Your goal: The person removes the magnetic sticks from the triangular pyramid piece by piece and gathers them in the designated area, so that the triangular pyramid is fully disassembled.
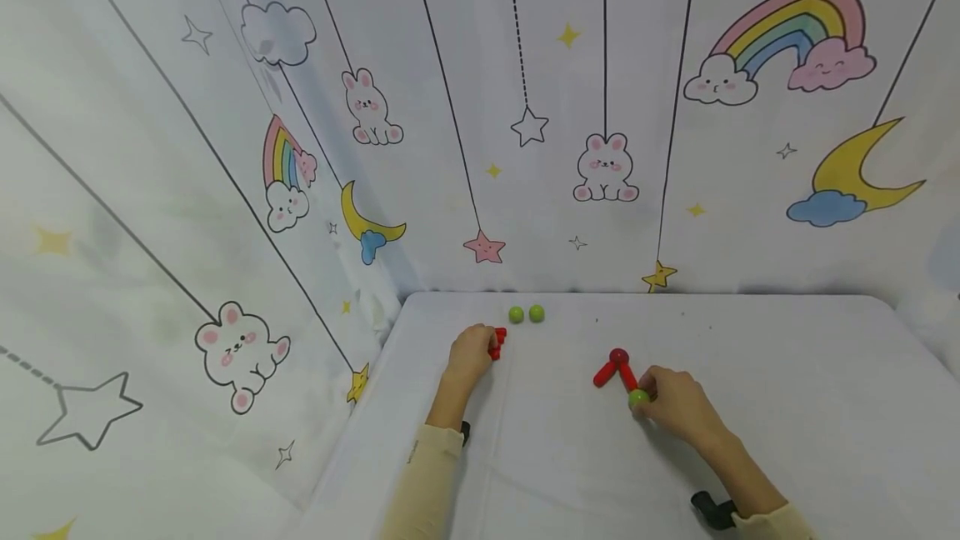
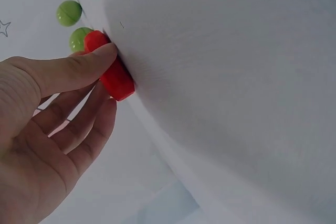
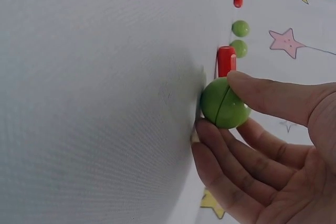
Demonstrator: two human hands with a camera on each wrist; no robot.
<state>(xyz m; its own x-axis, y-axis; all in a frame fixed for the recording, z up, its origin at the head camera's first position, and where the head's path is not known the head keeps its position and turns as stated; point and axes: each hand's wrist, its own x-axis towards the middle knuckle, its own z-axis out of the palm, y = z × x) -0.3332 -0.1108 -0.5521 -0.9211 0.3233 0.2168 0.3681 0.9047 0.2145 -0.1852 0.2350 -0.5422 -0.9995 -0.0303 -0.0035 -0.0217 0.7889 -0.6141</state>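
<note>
At the far left of the table, my left hand (image 1: 471, 354) pinches a short red rod (image 2: 116, 80) between thumb and fingers, low against the tabletop. More red rods (image 1: 502, 332) lie beside it, partly covered by the hand. My right hand (image 1: 678, 402) grips a green ball (image 1: 637, 397), thumb on one side and fingers on the other. That ball meets the end of a red rod (image 1: 628, 377). A dark red ball (image 1: 618, 357) joins this rod to a second red rod (image 1: 604, 374), making a V on the table.
Two green balls (image 1: 536, 312) sit near the back edge of the white-covered table (image 1: 555, 457), just beyond the left hand. A printed white curtain (image 1: 435, 107) rises behind and at the left. Both wrists carry a black device (image 1: 712, 511).
</note>
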